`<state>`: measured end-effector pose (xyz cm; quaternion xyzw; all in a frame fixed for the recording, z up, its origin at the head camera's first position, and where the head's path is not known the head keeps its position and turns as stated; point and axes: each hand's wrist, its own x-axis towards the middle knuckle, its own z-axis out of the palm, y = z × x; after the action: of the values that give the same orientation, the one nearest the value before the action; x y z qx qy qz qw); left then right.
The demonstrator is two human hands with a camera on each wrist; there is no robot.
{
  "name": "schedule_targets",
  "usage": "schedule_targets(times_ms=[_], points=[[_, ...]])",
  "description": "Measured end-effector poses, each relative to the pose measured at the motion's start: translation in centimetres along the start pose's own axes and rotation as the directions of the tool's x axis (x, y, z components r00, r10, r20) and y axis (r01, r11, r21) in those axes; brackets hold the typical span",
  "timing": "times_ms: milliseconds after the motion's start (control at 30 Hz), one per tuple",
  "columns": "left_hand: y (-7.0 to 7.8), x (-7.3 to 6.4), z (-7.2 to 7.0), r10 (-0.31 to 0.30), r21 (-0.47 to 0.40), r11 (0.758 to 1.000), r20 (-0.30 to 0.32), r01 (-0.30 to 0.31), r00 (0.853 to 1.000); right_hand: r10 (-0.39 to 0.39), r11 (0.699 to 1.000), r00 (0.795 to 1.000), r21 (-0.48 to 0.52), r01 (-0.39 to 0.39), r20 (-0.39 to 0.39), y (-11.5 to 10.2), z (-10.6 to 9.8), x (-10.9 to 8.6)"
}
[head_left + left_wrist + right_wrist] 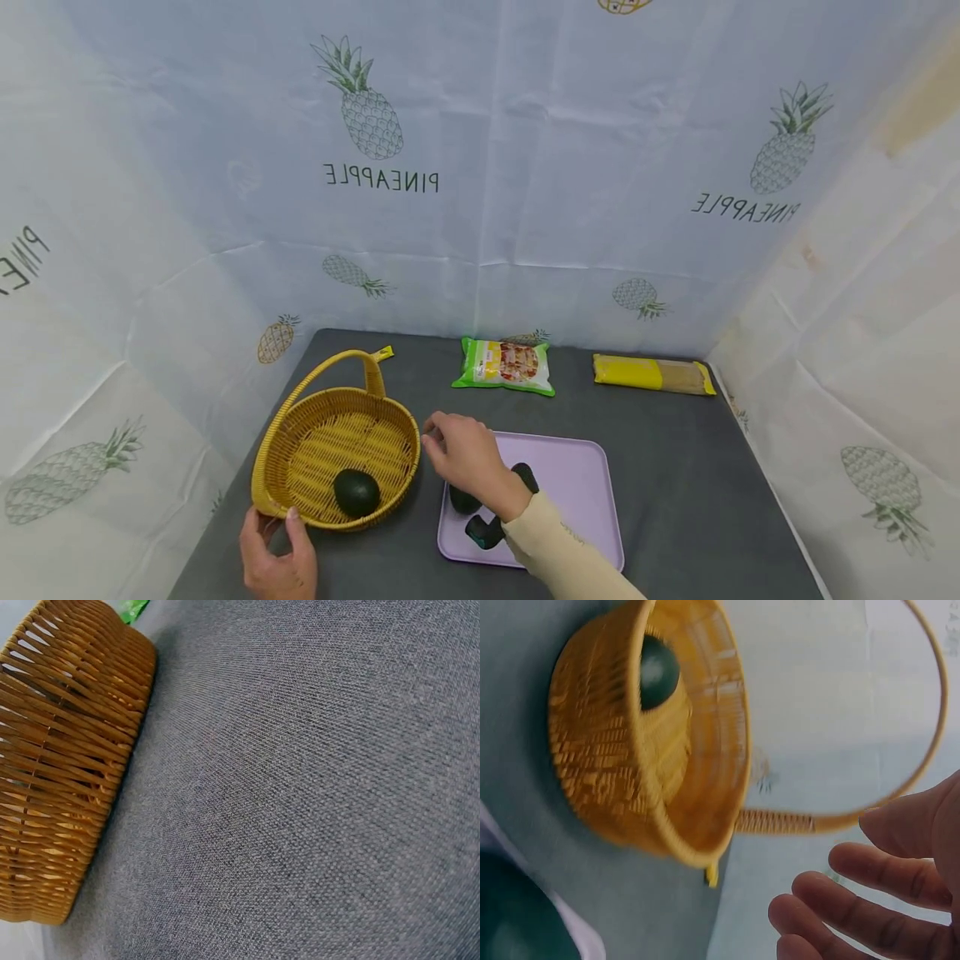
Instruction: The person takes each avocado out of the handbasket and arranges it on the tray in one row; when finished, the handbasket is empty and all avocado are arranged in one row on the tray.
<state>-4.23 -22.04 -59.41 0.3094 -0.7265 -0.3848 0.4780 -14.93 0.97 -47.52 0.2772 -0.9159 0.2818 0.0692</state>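
A yellow wicker basket (408,417) with a tall arched handle stands at the left of the table. One dark green avocado (357,493) lies inside it, towards the near side. At the basket's near left, beside the foot of the handle, my left hand (279,560) grips the rim between thumb and fingers; the left wrist view shows the woven wall but not the hand. My right hand (463,450) hovers just right of the basket with relaxed, slightly bent fingers and nothing in them. Below its wrist, another avocado (463,502) sits on the lilac tray (577,475), partly covered by the arm.
Along the back of the dark table (690,483) lie a green-edged food packet (502,365) and a yellow packet (652,374). A small yellow tip (384,353) shows behind the basket's handle. A pineapple-print curtain (525,200) encloses the back and sides.
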Motion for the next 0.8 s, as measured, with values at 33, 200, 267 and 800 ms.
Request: schedule_targets(times_ms=[33, 200, 267, 800], points=[[0.0, 0.0, 0.0, -0.001, 0.000, 1.000, 0.003, 0.001, 1.000, -0.012, 1.000, 1.000, -0.002, 0.012, 0.007, -0.4, 0.2, 0.2], [0.1, -0.2, -0.1, -0.012, 0.011, 1.000, 0.003, 0.012, 1.000, -0.063, 0.998, 0.997, -0.025, 0.064, 0.040, -2.1, 1.1, 0.9], [0.1, -0.2, 0.0, -0.012, 0.011, 1.000, -0.001, 0.012, 1.000, -0.077, 0.996, 0.995, -0.032, 0.079, 0.056, -2.6, 1.6, 1.1], [0.2, 0.0, 0.0, -0.002, 0.014, 1.000, 0.001, 0.002, 1.000, -0.175, 0.982, 0.968, -0.041, 0.185, 0.177, -4.4, 7.7, 2.0]])
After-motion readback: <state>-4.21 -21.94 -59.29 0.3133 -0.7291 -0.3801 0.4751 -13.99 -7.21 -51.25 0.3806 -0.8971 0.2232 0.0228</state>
